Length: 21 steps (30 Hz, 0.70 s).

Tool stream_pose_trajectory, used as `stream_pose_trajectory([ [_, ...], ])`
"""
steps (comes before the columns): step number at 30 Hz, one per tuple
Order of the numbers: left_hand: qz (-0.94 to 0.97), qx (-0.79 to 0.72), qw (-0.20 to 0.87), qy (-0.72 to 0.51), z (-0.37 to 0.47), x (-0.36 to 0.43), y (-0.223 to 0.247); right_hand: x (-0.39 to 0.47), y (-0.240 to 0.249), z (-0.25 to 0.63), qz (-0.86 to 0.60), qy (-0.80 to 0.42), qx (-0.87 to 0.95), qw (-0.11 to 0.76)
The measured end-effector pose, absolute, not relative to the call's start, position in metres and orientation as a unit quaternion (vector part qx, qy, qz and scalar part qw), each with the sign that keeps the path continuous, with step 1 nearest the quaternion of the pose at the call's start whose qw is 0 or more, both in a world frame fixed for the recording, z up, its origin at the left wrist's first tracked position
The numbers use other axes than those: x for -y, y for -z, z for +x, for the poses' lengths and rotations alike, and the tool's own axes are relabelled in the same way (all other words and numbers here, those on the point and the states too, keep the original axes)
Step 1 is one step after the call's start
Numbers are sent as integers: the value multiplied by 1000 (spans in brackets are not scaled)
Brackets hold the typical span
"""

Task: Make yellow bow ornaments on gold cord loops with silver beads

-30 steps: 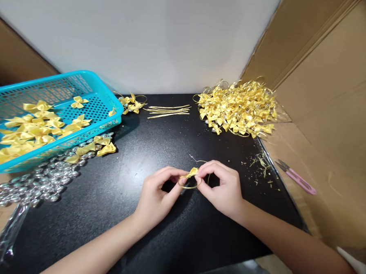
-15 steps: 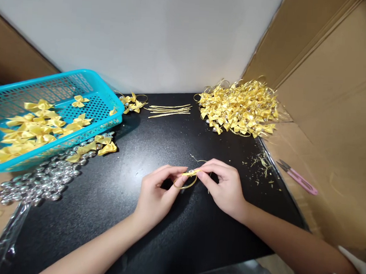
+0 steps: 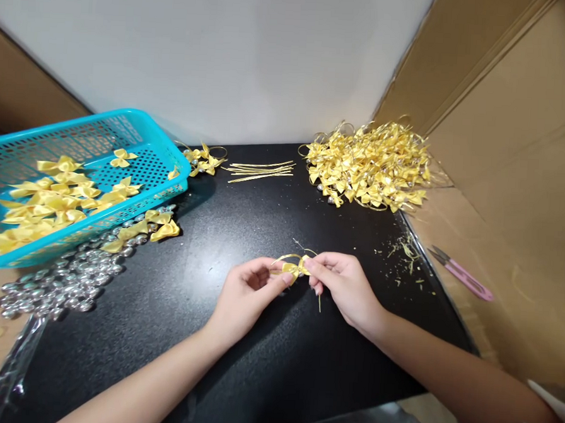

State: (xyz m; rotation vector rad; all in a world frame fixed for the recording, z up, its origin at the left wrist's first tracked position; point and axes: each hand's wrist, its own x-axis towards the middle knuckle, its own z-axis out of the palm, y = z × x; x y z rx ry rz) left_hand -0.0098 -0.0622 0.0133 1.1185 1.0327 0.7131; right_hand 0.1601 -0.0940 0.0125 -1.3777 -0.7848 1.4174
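Note:
Between my two hands, low over the black table (image 3: 244,222), is a small yellow ribbon bow (image 3: 291,269) with a gold loop of cord on its far side. My left hand (image 3: 250,292) pinches the bow's left end between thumb and fingers. On the other end, my right hand (image 3: 342,281) is closed with thumb and fingertips. A thin yellow thread end hangs below the right fingers, and a thin strand sticks out beyond them with what may be a needle at its tip. The fingers partly hide the bow.
A turquoise basket (image 3: 136,194) of yellow bows stands left, beside a spread of silver beads (image 3: 65,282). Gold cord strips (image 3: 261,169) lie at the back. A heap of finished bows (image 3: 367,165) is back right. Pink thread snips (image 3: 463,274) and thread scraps (image 3: 406,249) lie right.
The bow has been turned over: its loops now face me, and the gold cord loop has swung from the near side to the far side. Both hands still hold it.

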Motion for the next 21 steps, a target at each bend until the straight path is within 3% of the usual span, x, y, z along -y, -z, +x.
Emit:
stream_pose_trajectory([
  [21,428,-434,739,-286,-13,55,-10,89,-21,168,-592,-531,438,419],
])
